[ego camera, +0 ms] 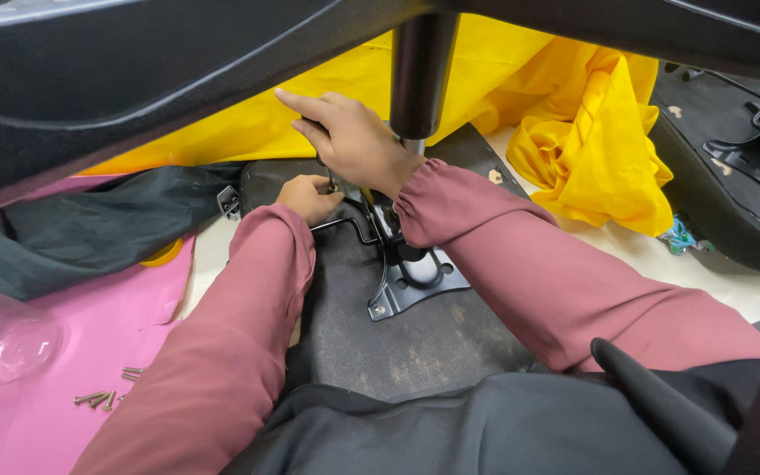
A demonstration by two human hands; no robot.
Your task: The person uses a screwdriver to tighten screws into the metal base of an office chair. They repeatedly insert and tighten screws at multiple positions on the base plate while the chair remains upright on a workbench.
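Head view: upturned seat (398, 343), black, its metal plate (415, 281) bolted at centre, gas column (421, 70) rising from it. Left hand (308, 197) closed on a small part at the plate's far edge; right hand (354, 141) curled beside the column, fingers part extended, contents hidden. Screws (98, 398) on pink sheet (63, 352) left, well apart. Yellow cloth (600, 141) crowds the far right; chair base (134, 79) overhangs.

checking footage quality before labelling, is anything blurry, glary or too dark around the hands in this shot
Head view: even indoor light, no harsh glare; both hands, left hand and right hand, are sharp. The black chair base arching across the top is close and featureless. The clear plastic dome at the left edge shows soft reflections.
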